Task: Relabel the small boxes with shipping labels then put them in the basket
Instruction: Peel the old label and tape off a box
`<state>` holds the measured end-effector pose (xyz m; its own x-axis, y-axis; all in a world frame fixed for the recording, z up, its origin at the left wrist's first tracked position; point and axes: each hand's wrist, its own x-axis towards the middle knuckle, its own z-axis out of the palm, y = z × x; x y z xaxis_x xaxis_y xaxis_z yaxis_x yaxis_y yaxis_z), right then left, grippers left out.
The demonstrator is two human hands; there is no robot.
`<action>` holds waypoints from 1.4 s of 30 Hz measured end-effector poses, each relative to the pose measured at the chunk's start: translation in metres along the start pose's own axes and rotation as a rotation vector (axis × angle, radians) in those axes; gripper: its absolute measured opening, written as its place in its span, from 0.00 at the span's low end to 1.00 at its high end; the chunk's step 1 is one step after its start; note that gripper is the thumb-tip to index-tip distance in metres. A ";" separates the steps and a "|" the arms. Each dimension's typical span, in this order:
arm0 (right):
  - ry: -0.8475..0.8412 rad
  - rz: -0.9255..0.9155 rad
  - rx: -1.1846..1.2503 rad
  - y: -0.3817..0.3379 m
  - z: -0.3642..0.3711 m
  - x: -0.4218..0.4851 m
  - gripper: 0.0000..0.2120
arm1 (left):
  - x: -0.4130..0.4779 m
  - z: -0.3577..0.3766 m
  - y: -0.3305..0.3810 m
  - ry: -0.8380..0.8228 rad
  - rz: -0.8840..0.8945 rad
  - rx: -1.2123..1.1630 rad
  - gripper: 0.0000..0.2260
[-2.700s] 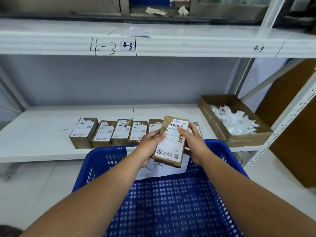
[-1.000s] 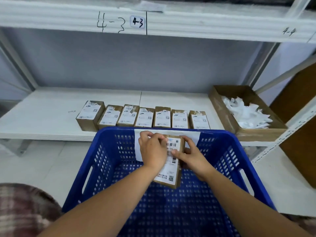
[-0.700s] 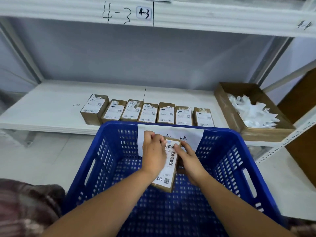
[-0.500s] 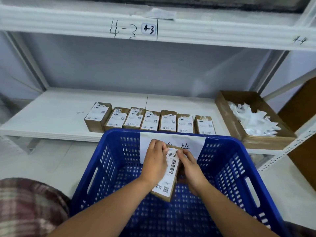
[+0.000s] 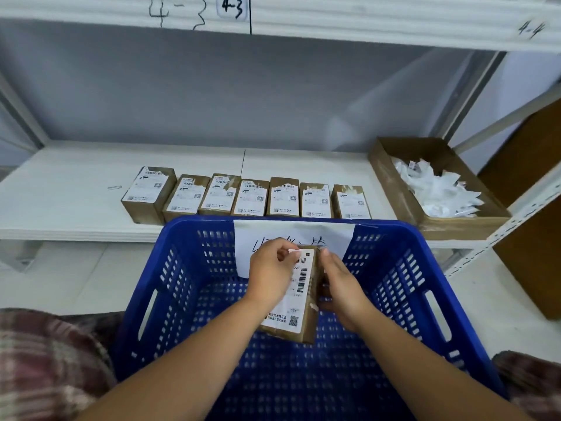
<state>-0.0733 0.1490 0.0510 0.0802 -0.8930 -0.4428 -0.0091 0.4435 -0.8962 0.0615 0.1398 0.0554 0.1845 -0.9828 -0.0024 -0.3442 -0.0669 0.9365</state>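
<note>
Over the blue basket (image 5: 182, 253) I hold a small brown box (image 5: 299, 302) with a white shipping label on its face. My left hand (image 5: 271, 276) covers the label's upper left and pinches its top edge with the fingertips. My right hand (image 5: 340, 294) grips the box's right side from behind. A row of several more labelled small boxes (image 5: 252, 197) stands on the white shelf (image 5: 76, 189) beyond the basket.
An open cardboard tray (image 5: 382, 165) filled with white paper scraps sits at the shelf's right end. A white handwritten sheet (image 5: 337, 235) is stuck on the basket's far wall. Metal shelf uprights and a brown panel stand at the right. Plaid fabric shows at both lower corners.
The box came down from above the shelf row into the basket's opening. My left hand shifted onto the label's top edge, and my right hand slid to the box's right side.
</note>
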 end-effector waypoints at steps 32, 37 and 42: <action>0.058 0.227 0.063 -0.012 -0.023 0.003 0.22 | -0.015 0.024 -0.003 -0.061 0.379 0.212 0.05; 0.054 0.202 0.071 -0.012 -0.024 0.003 0.22 | -0.015 0.022 0.001 -0.101 0.382 0.243 0.05; 0.074 0.209 0.082 -0.012 -0.021 0.000 0.23 | -0.004 0.011 0.014 -0.222 0.185 0.190 0.18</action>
<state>-0.0945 0.1417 0.0612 0.0116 -0.7832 -0.6217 0.0639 0.6211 -0.7812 0.0454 0.1410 0.0646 -0.0949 -0.9933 0.0661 -0.5219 0.1062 0.8464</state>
